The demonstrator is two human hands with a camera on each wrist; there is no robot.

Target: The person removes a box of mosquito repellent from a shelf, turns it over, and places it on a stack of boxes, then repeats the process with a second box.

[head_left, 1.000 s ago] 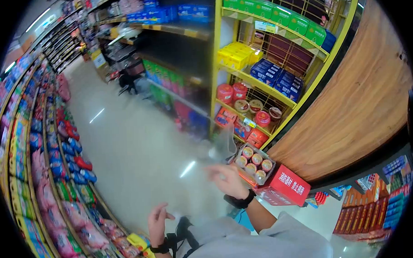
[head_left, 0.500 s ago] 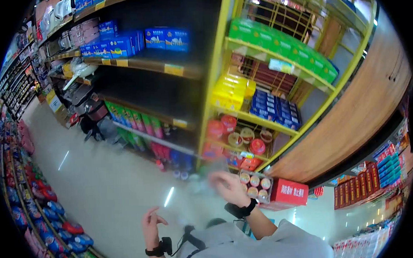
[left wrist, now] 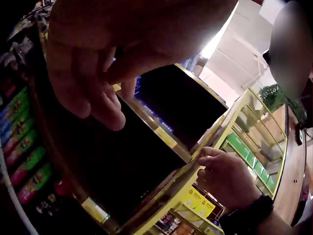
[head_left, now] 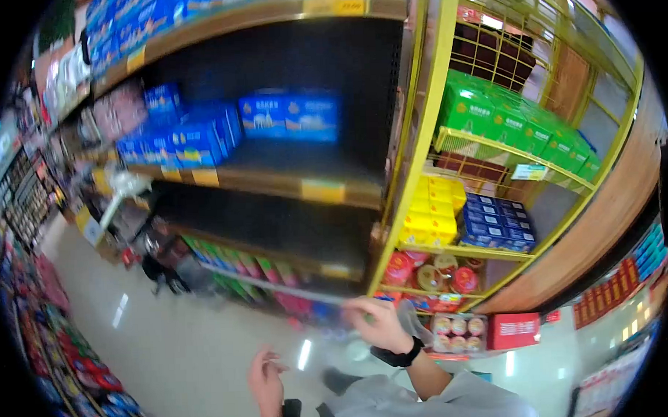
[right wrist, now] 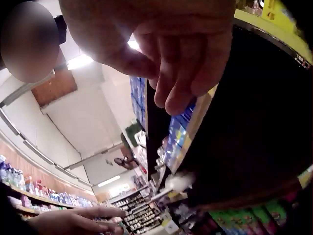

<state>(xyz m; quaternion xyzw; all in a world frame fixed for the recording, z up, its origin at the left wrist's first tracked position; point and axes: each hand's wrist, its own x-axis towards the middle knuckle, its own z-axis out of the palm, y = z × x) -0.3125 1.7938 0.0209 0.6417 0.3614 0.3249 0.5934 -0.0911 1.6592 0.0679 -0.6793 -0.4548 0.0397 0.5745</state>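
Observation:
In the head view, my left hand (head_left: 266, 383) is low in the middle, above the floor, with fingers loosely bent and nothing in them. My right hand (head_left: 378, 324) is higher and farther right, in front of the yellow wire rack's (head_left: 464, 252) lower end. Its fingers curve loosely and hold nothing. In both wrist views the fingers of the left hand (left wrist: 98, 63) and the right hand (right wrist: 171, 54) hang relaxed. Blue boxes (head_left: 290, 118) sit on the dark shelf unit (head_left: 274, 166) ahead, beyond both hands.
The rack carries green boxes (head_left: 519, 125), yellow boxes (head_left: 430, 212), dark blue boxes (head_left: 496, 221) and round red tubs (head_left: 465, 280). At its foot are a pack of lidded cups (head_left: 460, 331) and a red box (head_left: 515, 330). Bagged goods (head_left: 82, 364) line the left side.
The view has swung left and up, bringing the dark shelves and blue boxes closer and more central. Both hands remain empty and raised before the body.

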